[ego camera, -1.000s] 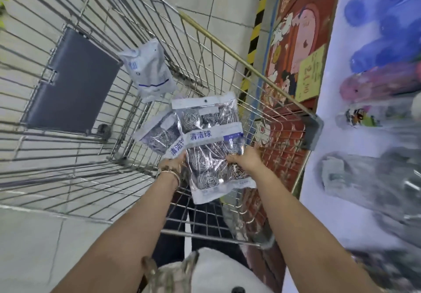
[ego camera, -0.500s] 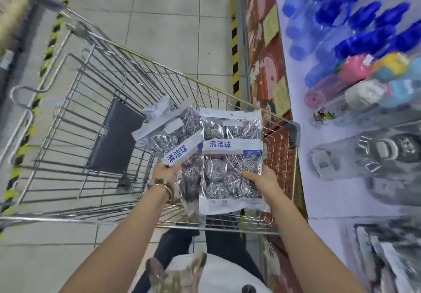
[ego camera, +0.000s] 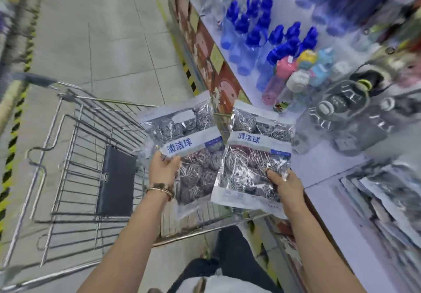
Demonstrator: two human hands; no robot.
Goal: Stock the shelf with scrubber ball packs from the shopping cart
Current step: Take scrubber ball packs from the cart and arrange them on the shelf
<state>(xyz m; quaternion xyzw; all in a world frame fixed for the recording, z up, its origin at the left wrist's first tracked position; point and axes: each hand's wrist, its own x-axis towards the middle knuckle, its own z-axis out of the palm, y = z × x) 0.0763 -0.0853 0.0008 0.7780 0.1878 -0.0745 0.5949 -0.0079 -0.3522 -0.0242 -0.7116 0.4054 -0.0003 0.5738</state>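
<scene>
- The fingers of the left hand are curled round the left edge of a clear plastic pack of silver wire scrubber balls with a white-and-blue label band. The thumb lies on the front just under the band.
- The right hand pinches a second clear pack of silver scrubber balls at its lower right, with the thumb pressed onto the front film and the other digits hidden behind.
- Both packs are held upright in the air, side by side with labels facing the camera. Their inner edges are just beside each other, and whether they touch cannot be told.
- A thin bangle circles the left wrist.
- Below and left of the packs stands the silver wire shopping cart, its dark grey seat flap lying inside.
- The left pack hangs over the cart's right end, while the second overlaps the front edge of the white shelf in this view.
- On that shelf stand blue-capped clear bottles, a pink bottle and clear black-lidded bottles.
- A blurred stack of flat packets lies nearer on the shelf.
- Grey floor tiles lie beyond the cart.
</scene>
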